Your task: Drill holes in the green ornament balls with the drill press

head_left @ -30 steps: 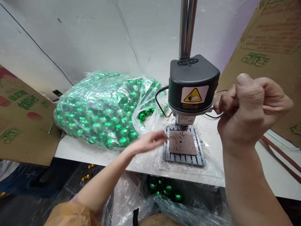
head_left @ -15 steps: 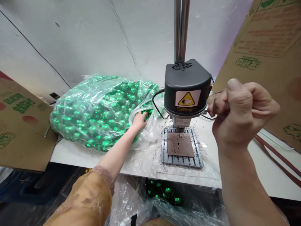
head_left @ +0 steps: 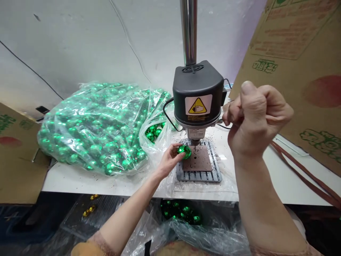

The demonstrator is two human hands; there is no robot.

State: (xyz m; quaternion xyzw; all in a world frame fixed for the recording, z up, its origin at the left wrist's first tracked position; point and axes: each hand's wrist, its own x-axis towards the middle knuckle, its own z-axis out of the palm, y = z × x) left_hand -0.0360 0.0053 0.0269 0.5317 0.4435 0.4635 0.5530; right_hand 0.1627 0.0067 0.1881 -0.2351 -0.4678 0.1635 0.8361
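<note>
My left hand (head_left: 171, 158) pinches a shiny green faceted ball (head_left: 184, 152) between thumb and fingers. The ball is at the left side of a brown square pad (head_left: 205, 164) with a dark hole, lying on the slotted metal base (head_left: 217, 176) of a small drill press (head_left: 198, 96). The drill press head, black with a yellow warning label, stands just above and behind the ball. On the right, my right hand (head_left: 255, 117) is closed in a fist round the drill press handle, which is mostly hidden by the fingers.
A big clear bag (head_left: 93, 131) of green balls lies on the white table (head_left: 93, 183), its mouth facing the drill press. Cardboard boxes (head_left: 290, 71) flank the table. Below the front edge, more green balls (head_left: 181, 211) sit in clear plastic. Dark shavings dot the base.
My left hand has come out of the bag's mouth and moved right to the drill press base with a green ball. My right hand stays closed at the handle. The view has shifted slightly.
</note>
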